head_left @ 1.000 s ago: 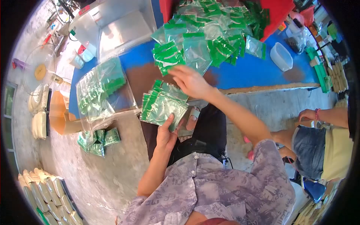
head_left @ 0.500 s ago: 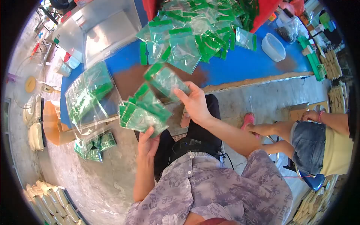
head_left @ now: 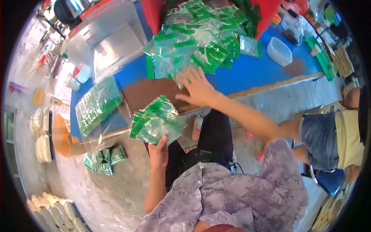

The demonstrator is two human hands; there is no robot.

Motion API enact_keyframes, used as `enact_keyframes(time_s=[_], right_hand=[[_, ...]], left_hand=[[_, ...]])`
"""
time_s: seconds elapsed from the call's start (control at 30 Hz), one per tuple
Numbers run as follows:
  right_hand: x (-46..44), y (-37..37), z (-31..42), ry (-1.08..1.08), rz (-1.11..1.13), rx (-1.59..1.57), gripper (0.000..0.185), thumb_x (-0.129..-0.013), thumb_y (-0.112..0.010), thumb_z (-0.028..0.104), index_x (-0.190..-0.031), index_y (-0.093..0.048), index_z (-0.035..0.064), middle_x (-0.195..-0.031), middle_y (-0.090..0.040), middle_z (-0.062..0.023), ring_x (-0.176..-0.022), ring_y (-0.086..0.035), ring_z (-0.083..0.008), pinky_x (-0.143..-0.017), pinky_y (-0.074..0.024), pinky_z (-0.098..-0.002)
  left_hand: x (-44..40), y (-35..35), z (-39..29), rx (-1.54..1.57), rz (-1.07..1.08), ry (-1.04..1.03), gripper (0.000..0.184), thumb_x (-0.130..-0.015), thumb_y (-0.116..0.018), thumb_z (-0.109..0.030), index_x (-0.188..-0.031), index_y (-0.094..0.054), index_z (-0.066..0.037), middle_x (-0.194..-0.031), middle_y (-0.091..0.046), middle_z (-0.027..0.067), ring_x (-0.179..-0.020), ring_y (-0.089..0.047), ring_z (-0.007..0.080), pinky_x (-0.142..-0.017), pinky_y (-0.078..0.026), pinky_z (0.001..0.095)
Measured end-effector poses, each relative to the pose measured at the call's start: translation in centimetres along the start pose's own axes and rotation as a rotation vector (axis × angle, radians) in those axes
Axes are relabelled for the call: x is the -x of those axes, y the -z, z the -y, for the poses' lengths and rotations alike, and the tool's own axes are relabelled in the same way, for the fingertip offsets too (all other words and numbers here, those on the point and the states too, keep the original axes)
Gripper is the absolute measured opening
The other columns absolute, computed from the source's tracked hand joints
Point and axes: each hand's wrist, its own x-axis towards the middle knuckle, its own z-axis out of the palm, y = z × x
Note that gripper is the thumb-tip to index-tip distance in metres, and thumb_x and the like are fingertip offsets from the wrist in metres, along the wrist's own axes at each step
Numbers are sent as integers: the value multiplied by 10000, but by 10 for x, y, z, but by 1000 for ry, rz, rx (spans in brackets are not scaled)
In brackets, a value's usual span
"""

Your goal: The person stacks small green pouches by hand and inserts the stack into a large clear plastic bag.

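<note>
My left hand is closed on a fanned stack of clear packets with green headers, thumb on top, held in front of the table edge. My right hand reaches over the blue table with its fingers spread. Its fingertips are at the near edge of a large heap of similar green-and-clear packets; whether they touch one I cannot tell. Left of the stack, a large clear bag of green packets lies at the table's edge.
A clear plastic tub sits right of the heap. At back left stands a metal box-like piece. Several green packets hang or lie below the table's left edge. Another person in denim shorts is at the right.
My right hand has moved up toward the heap, and its fingers have opened. The packet it held is out of it, and my left hand still holds the stack.
</note>
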Motion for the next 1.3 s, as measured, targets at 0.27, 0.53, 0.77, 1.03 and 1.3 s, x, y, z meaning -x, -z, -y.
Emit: enact_keyframes(time_s=[0.27, 0.53, 0.77, 1.03, 1.3], right_hand=[[32, 19, 35, 56, 163, -975, 205, -991, -593, 203, -1030, -584, 2, -1301, -612, -203, -1318, -505, -402, -1138, -364, -510], [35, 31, -4, -1, 64, -217, 577, -935, -659, 419, -1393, -559, 82, -1410, -447, -228, -1437, -304, -464, -1190, -211, -631], [35, 26, 39, 127, 99, -613, 355, -947, -641, 211, -1248, -623, 24, -1239, -555, -181, -1182, -547, -382, -994, -462, -455], [-68, 3, -12, 112, -170, -224, 605, -975, -586, 435, -1363, -541, -27, -1387, -523, -236, -1380, -396, -445, -1179, -290, -543], [-14, 29, 51, 327, 315, -573, 296, -908, -627, 145, -1175, -655, 21, -1258, -607, -193, -1167, -577, -383, -1014, -472, -450]], left_hand=[[-12, -10, 5, 93, 15, 153, 567, -877, -768, -79, -1370, -501, 7, -1288, -631, 86, -1163, -629, 215, -1010, -503, 373], [2, -3, 23, 254, 147, 213, 677, -843, -769, -65, -1435, -440, -42, -1340, -596, 84, -1247, -586, 255, -1093, -461, 420], [-7, 0, 18, 206, 95, 194, 567, -911, -706, -60, -1419, -457, -31, -1321, -605, 92, -1197, -616, 218, -1018, -517, 391], [-11, -10, 18, 234, 109, 202, 612, -891, -726, -81, -1434, -446, -49, -1358, -592, 107, -1248, -595, 290, -1089, -482, 489], [-10, -10, 7, 332, -47, 106, 525, -942, -680, -86, -1416, -459, -44, -1333, -599, 95, -1213, -612, 259, -1022, -538, 453]])
